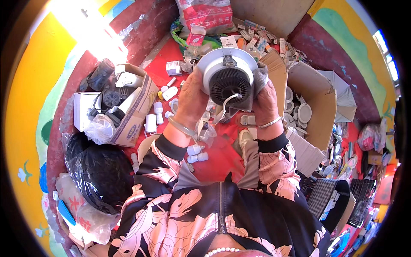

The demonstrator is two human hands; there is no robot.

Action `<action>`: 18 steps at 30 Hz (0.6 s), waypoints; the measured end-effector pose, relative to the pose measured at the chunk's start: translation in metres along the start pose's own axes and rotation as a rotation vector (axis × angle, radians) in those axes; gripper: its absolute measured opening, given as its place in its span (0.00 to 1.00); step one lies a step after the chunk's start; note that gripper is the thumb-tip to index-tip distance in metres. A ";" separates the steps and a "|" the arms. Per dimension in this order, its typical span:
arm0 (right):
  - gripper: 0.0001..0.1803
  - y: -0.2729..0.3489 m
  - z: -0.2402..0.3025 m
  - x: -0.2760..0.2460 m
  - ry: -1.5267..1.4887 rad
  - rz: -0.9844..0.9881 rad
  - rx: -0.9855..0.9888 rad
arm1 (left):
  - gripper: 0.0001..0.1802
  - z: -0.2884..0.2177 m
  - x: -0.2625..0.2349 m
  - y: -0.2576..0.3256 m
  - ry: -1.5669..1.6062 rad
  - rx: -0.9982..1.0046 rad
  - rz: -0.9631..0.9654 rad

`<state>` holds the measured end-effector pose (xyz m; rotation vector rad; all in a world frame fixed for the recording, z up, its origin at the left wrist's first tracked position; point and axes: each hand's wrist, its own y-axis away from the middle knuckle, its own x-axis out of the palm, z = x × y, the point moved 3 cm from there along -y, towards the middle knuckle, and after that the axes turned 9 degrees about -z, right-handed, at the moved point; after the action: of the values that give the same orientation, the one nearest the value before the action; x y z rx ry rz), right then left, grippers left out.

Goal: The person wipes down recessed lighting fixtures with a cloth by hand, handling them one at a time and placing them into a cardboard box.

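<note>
Lamp position: a round recessed lamp (230, 73) sits high in the view at about 12 o'clock from the person's chest, held up between both hands, above the red floor (218, 156).
Lamp axis: the white rim (209, 60) is the far part and the black finned back (229, 85) faces the camera, so the short axis runs roughly along the line of sight.
Left hand: the left hand (192, 100) grasps the lamp from 9 o'clock, fingers reaching up to the rim; a clear bangle sits on that wrist.
Right hand: the right hand (265, 105) closes on the lamp from 3 o'clock through a grey cloth (259, 77) that lies between palm and lamp.
Nearer hand: both touch it; neither is clearly nearer.
Wire: a thin white wire (227, 103) curls down from the finned back toward 6 o'clock, between the two wrists.
Surroundings: an open carton of black and white parts (128, 103) lies at 9 o'clock; a second carton with white round fittings (306, 109) lies at 3 o'clock; small white cylinders (197, 154) are scattered on the floor at 6 o'clock.
Hidden: the lamp's front face points away and is not seen.
Hidden: the right fingertips are covered by the cloth, so the exact grip is unclear.
Hard to read: the upper left is washed out by glare; straight edges bend near the rim.
</note>
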<state>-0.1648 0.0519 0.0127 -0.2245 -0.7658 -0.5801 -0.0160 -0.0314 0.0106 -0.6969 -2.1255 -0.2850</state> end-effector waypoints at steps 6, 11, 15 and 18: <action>0.11 0.009 0.014 0.002 0.450 0.086 -0.026 | 0.20 -0.025 -0.006 0.010 -0.833 0.311 0.126; 0.11 0.013 0.014 -0.003 0.499 0.156 -0.091 | 0.20 -0.025 -0.001 0.012 -0.846 0.224 0.147; 0.13 0.009 0.021 -0.007 0.365 0.082 -0.057 | 0.21 -0.026 0.000 0.012 -0.700 0.123 0.098; 0.16 -0.004 0.021 -0.020 0.246 -0.001 -0.062 | 0.22 -0.025 -0.007 0.007 -0.735 0.085 0.072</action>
<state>-0.1911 0.0654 0.0131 -0.2054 -0.5102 -0.6199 0.0080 -0.0388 0.0194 -0.9203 -2.7700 0.1301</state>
